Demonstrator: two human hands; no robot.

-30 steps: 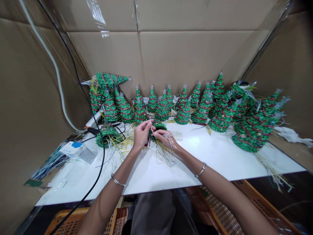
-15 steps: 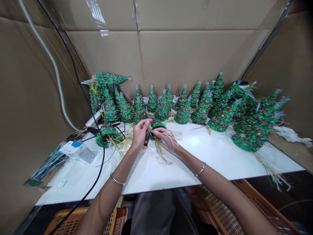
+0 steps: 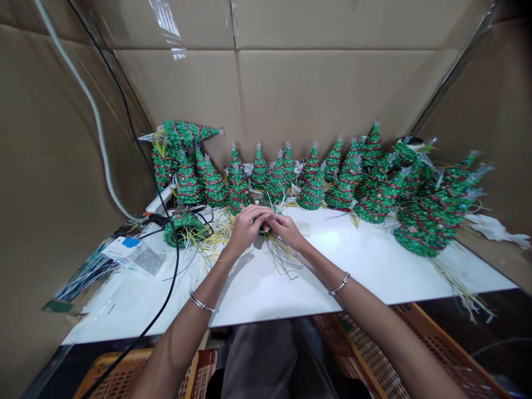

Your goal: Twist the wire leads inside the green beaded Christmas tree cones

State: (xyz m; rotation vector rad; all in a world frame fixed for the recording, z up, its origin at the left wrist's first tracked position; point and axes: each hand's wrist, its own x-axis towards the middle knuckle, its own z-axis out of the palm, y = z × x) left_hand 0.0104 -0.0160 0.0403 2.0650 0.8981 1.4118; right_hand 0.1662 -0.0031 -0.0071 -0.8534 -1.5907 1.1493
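My left hand and my right hand meet at mid-table, both closed with fingertips pinched together on thin wires. Loose white wire ends stick up behind the fingers. Below them, a bundle of yellow, white and dark wires trails onto the white table. A beaded Christmas tree lying under my hands is almost wholly covered by them. To the left, another beaded tree lies on its side, its base toward me and yellow wires spilling out.
Several green beaded trees stand along the cardboard back wall, more crowding the right. A black cable hangs across the left side. A small box sits by bundled wires. Orange crates are below the table edge.
My hands have come closer together, the left reaching over toward the right. White wire ends that lay across my right hand now point up behind the fingers.
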